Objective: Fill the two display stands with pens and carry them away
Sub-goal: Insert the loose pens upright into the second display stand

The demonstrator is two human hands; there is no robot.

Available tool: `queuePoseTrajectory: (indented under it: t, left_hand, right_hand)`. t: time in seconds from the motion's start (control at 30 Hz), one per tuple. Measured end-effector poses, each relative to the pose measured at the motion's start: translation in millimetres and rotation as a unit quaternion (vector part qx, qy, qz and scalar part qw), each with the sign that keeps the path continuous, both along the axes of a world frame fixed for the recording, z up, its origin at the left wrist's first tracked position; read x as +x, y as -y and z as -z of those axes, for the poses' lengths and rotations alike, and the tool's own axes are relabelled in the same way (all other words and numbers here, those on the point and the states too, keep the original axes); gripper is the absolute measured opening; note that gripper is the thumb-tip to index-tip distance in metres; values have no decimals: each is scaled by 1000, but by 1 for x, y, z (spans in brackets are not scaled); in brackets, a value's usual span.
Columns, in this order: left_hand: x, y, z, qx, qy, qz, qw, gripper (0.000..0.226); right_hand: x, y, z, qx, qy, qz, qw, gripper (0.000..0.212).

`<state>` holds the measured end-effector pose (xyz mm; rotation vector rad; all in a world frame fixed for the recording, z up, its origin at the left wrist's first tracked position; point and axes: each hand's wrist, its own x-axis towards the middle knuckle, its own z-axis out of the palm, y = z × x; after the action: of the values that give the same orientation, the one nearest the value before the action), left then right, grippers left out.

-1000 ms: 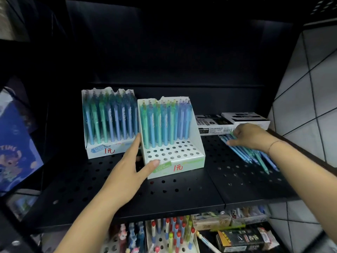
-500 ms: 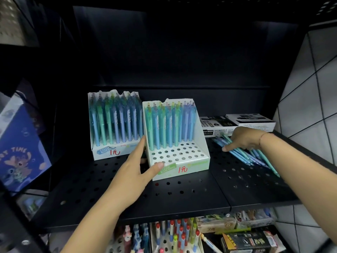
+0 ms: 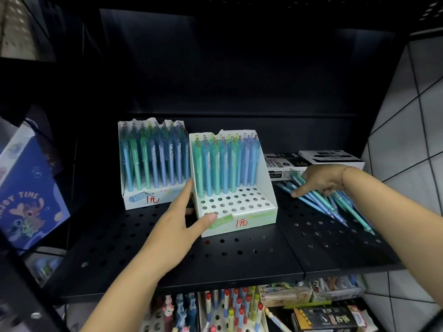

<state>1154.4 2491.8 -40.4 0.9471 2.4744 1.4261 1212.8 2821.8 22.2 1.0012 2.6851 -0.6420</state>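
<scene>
Left fingers: the left hand (image 3: 178,221) lays its fingers (image 3: 188,190) straight along the left wall of the near stand (image 3: 239,207), thumb pressed on the front face. It braces the stand, it does not clench.
Right fingers: the right hand (image 3: 323,179) is curled round a few of the loose pens (image 3: 321,202), forefinger stretched onto the pile. How many it has, I cannot tell.
Near stand: sits on the black shelf (image 3: 215,257), back rows full of upright pens, front rows of holes bare.
Far stand (image 3: 143,198): just behind and to the left, touching or nearly so, and it looks full.
Feel of the pens: light, smooth plastic. I'd expect a bunch to slide and fan out, so pinch them mid-barrel and feed them tip-first.
Feel of the stands: thin card, torn along the top edge, top-heavy once loaded. Better lifted from under the base or by both side walls than by the rim.
In the way: two flat boxes (image 3: 282,161) lie just behind the pile, against the back.
Around: a blue cartoon box (image 3: 28,192) at the left, more pen racks (image 3: 230,307) on the shelf below, a tiled wall (image 3: 407,140) at the right.
</scene>
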Motion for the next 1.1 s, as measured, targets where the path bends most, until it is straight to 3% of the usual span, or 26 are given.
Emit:
queuePoseTrajectory:
  t: [0.07, 0.13, 0.37, 0.47, 0.53, 0.63, 0.7, 0.77, 0.97, 1.1]
  left_hand:
    - [0, 0, 0, 1, 1, -1, 1000, 89]
    - [-1, 0, 0, 1, 0, -3, 1000, 89]
    - [6, -4, -7, 33, -13, -49, 998, 89]
    - [18, -7, -18, 127, -96, -103, 982, 72]
    - [29, -10, -29, 180, -130, -87, 971, 56]
    - [45, -19, -43, 194, -18, 38, 980, 47]
    - [52, -27, -47, 191, 112, 129, 967, 41]
    - [55, -32, -48, 209, 183, 162, 947, 37]
    - [53, -37, -43, 194, 160, 90, 964, 29]
    - [54, -42, -39, 192, 158, 58, 967, 30]
  right_hand:
    - [2, -2, -5, -4, -25, -12, 1000, 43]
    - [7, -5, -12, -26, -70, -21, 997, 32]
    - [25, 30, -51, -87, -291, -52, 951, 29]
    - [30, 64, -62, -158, -355, -98, 916, 25]
    - [31, 89, -63, -204, -376, -133, 894, 24]
    - [26, 121, -58, -256, -396, -178, 864, 25]
    - [20, 137, -52, -277, -409, -200, 846, 26]
    - [15, 148, -47, -281, -420, -215, 836, 27]
    - [9, 149, -40, -250, -398, -260, 843, 28]
    - [5, 136, -37, -280, -396, -279, 829, 23]
